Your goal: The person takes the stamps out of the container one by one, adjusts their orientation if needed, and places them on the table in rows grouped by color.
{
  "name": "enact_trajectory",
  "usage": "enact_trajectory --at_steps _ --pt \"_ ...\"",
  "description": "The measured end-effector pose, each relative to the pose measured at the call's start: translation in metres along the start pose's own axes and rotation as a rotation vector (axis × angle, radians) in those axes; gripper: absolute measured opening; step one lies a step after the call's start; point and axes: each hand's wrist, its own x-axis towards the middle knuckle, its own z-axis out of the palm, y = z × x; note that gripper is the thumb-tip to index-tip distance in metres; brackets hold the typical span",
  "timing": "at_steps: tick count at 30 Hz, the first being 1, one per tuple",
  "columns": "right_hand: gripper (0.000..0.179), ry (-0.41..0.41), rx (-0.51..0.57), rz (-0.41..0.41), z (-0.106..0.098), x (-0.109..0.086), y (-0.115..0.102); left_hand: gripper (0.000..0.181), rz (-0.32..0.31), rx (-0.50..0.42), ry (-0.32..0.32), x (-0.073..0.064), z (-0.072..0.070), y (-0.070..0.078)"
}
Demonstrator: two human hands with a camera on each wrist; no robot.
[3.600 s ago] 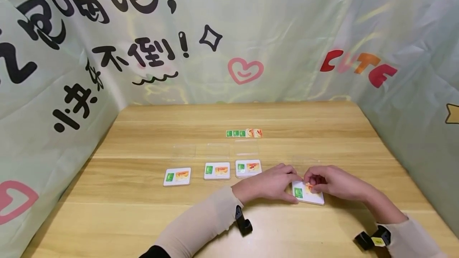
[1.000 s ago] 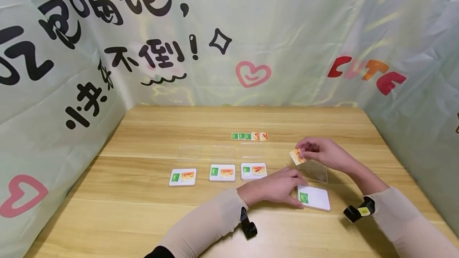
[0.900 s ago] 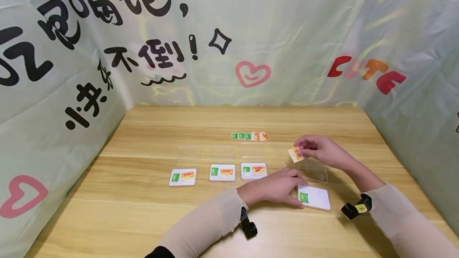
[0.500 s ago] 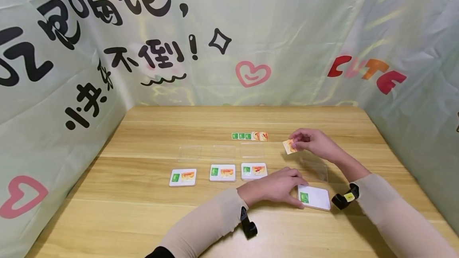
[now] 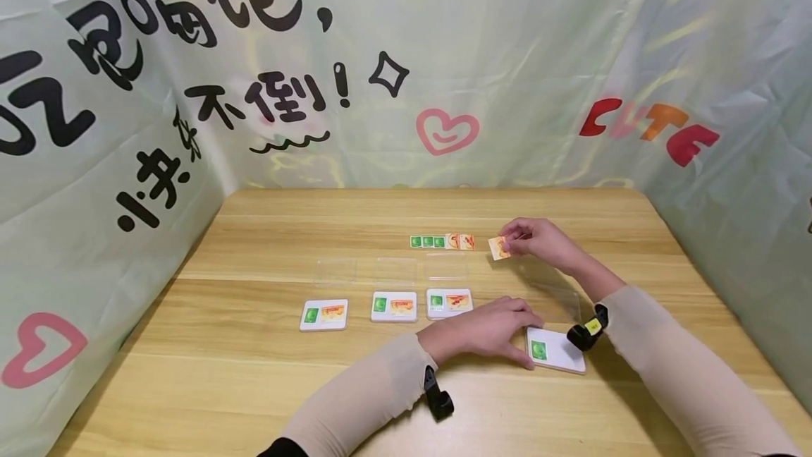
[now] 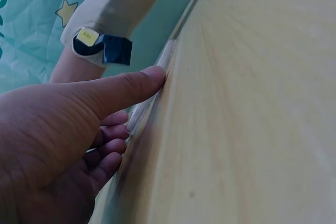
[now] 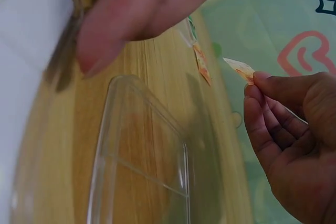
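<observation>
My right hand (image 5: 539,240) pinches a small orange-printed paper piece (image 5: 498,248) between thumb and fingertips, held just right of a row of small pieces; the right wrist view shows this paper piece (image 7: 240,69) raised off the table. My left hand (image 5: 491,330) grips the left side of a flat white case (image 5: 563,352), its thumb at the near corner and fingers at the far one. A green square (image 5: 538,350) lies on that case's left part. In the left wrist view the case (image 6: 142,111) appears edge-on between thumb and fingers.
Three similar white cases (image 5: 323,315) with green and orange pieces stand to the left. Behind them lie transparent lids (image 5: 396,270), and another clear lid (image 7: 142,145) lies behind the gripped case. Farther back runs the row of green and orange pieces (image 5: 439,241).
My right hand has lifted the orange-printed paper piece off the white case and carried it back and left, close to the row. My left hand stays at the case.
</observation>
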Motion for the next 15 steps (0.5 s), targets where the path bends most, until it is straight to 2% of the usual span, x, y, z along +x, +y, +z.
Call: enact_trajectory --at_steps 8,15 --pt "0.025 0.001 0.055 0.031 0.003 0.016 0.01 0.068 -0.003 -0.019 0.007 0.0 0.003 -0.002" --pt "0.025 -0.034 0.085 0.056 0.001 0.027 0.014 0.064 0.002 -0.036 0.018 -0.001 0.003 -0.003"
